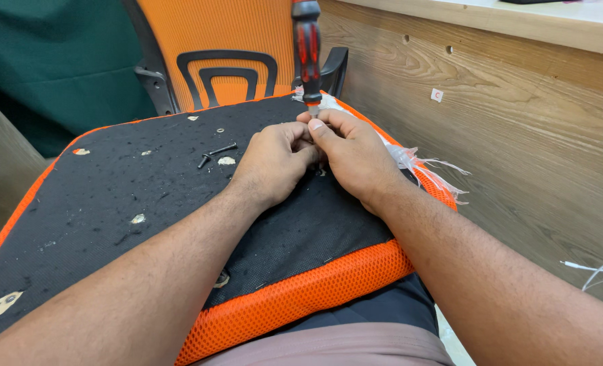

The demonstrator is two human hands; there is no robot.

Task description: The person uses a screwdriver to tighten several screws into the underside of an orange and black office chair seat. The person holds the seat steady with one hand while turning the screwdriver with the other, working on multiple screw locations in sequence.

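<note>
An upturned orange chair seat (pixel 294 295) with a black fabric underside (pixel 111 196) rests on my lap. My left hand (pixel 274 159) and my right hand (pixel 352 152) meet near the seat's far right part, fingers pinched together on something small that the fingers hide. A red and black screwdriver (pixel 307 47) stands upright right behind the hands, its tip hidden by my right thumb. Two dark screws (pixel 216 152) lie loose on the black fabric to the left of my left hand.
An orange mesh chair back (pixel 213 41) with black frame stands behind the seat. A wooden panel wall (pixel 518 135) rises on the right, with white frayed plastic strands (pixel 430 169) by the seat's edge and white cables (pixel 599 271) at far right.
</note>
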